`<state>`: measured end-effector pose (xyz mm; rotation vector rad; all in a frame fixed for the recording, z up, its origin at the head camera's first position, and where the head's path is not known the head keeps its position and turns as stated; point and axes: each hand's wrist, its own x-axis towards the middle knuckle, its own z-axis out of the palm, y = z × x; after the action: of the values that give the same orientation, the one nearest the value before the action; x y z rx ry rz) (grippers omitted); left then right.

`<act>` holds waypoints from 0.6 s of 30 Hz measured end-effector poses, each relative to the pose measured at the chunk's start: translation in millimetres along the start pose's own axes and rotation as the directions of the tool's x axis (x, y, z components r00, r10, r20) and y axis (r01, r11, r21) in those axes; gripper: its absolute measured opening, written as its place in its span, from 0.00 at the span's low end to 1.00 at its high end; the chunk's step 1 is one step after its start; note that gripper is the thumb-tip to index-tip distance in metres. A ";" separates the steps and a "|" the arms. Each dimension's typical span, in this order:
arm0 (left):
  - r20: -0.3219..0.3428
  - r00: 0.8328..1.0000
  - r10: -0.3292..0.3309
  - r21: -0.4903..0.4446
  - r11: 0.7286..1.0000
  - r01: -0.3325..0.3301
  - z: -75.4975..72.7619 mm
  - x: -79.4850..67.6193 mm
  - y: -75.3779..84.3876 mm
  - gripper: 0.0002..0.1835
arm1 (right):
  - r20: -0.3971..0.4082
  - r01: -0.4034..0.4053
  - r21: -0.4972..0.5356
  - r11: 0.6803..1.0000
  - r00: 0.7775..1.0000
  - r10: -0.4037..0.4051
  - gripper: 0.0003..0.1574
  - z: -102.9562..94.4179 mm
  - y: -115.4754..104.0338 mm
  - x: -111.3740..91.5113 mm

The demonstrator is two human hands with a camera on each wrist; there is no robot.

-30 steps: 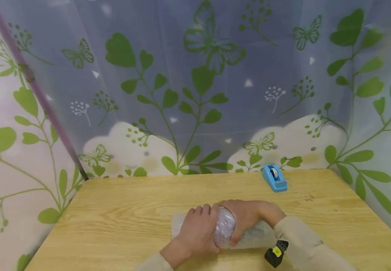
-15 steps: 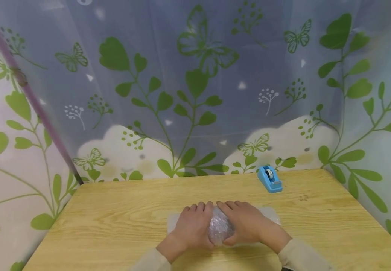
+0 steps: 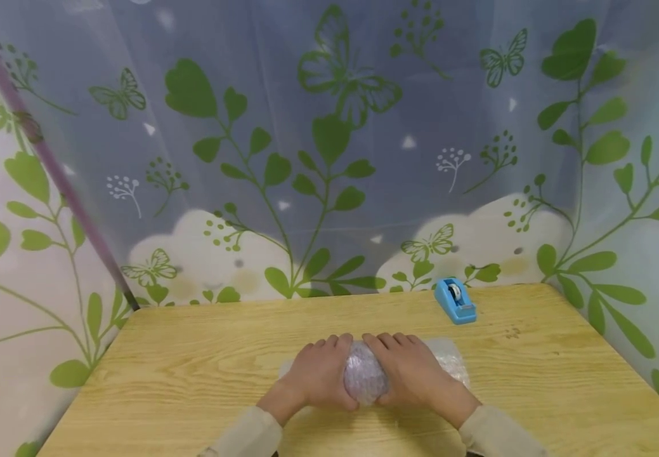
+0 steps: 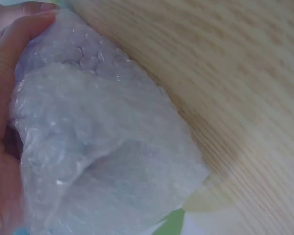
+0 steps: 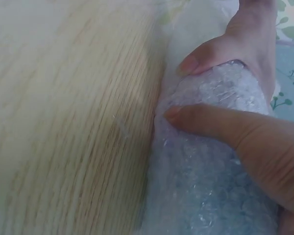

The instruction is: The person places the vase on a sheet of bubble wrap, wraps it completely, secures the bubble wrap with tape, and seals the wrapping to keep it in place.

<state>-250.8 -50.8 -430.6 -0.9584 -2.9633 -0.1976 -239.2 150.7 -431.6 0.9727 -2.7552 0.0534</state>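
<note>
A roll of bubble wrap (image 3: 366, 374) lies crosswise near the table's front, thicker in its middle; whatever is inside cannot be made out. My left hand (image 3: 322, 373) grips it left of the middle, fingers over the far side and thumb on the near side. Just to the right, my right hand (image 3: 411, 371) holds it the same way. In the left wrist view the loose, open end of the bubble wrap (image 4: 112, 132) sticks out past the hand. Both thumbs press on the bubble wrap (image 5: 196, 166) in the right wrist view.
A blue tape dispenser (image 3: 456, 301) with a roll of tape stands at the back right of the wooden table (image 3: 203, 355). Behind the table hangs a curtain (image 3: 283, 190) printed with leaves and butterflies. A purple pole (image 3: 72, 190) slants down at the left.
My right hand has turned and shifted its hold on the bubble wrap, so it now mirrors the left. Both hands have rolled the bundle slightly away from me. The tape dispenser has stayed put.
</note>
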 end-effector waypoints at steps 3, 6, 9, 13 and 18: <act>-0.002 1.000 0.005 -0.005 1.000 -0.005 -0.2 1.8 -5.3 0.54 | -0.005 -0.006 0.016 1.000 1.000 0.006 0.59 3.6 1.5 4.4; -0.005 1.000 0.011 0.002 1.000 -0.011 -0.7 3.3 -9.7 0.54 | -0.011 -0.004 0.037 0.999 1.000 0.004 0.59 6.3 2.9 8.5; -0.010 1.000 0.011 -0.023 1.000 -0.012 0.3 3.1 -12.8 0.56 | -0.005 0.005 0.058 0.998 1.000 -0.005 0.58 7.5 4.4 12.0; -0.042 0.999 0.012 -0.094 0.995 -0.016 4.4 0.4 -15.7 0.58 | 0.007 0.016 0.072 0.997 1.000 -0.016 0.57 7.8 6.9 15.9; -0.092 0.995 0.039 -0.124 0.991 -0.050 9.7 -2.7 -19.6 0.56 | -0.005 0.034 0.052 0.998 0.999 -0.033 0.56 8.1 8.4 18.4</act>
<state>-259.9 -66.9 -442.6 -0.9990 -2.8748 -0.4203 -260.0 145.0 -435.2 1.0305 -2.7460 0.1218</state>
